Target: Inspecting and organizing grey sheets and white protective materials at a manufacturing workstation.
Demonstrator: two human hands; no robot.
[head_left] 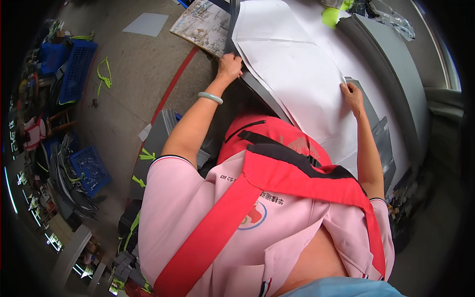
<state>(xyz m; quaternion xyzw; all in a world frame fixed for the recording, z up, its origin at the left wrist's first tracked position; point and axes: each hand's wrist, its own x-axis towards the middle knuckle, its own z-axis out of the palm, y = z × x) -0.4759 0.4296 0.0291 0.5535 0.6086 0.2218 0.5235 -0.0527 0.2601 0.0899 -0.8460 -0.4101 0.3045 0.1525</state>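
Observation:
A large white paper-like sheet (282,64) with a crease across it lies over dark grey sheets (264,91) on the work surface before me. My left hand (230,68), with a pale bangle on the wrist, is closed at the left edge of the grey sheets, beside the white sheet's margin; its fingertips are partly hidden. On the other side, my right hand (352,96) pinches the right edge of the white sheet between thumb and fingers. The sheet's near end hangs toward my red apron (277,136).
Stacked, bent grey sheets (391,64) lie along the right, with clear plastic wrap (391,20) and a bright yellow-green piece (330,17) at the back. A patterned board (200,27) stands far left. Blue crates (78,69) and a green strap (104,76) are on the floor.

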